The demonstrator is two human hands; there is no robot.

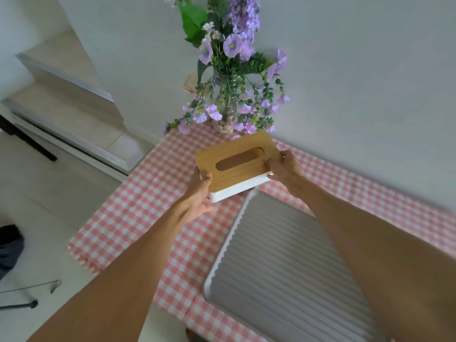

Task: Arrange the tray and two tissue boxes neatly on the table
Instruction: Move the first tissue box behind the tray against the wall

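A white tissue box with a wooden lid and an oval slot [237, 164] is held between both hands above the pink checked tablecloth [138, 208]. My left hand [199, 196] grips its near left end, thumb on the lid. My right hand [286, 171] clasps its right end. The box sits just in front of the flower vase and beyond the far corner of a white ribbed tray [276, 262], which lies on the cloth under my right forearm. Only one tissue box is in view.
A glass vase with purple flowers [227, 104] stands at the table's far end against the white wall. The table's left edge [103, 218] drops to a pale floor with steps [74, 114], a dark bag [9, 248] and a thin stand.
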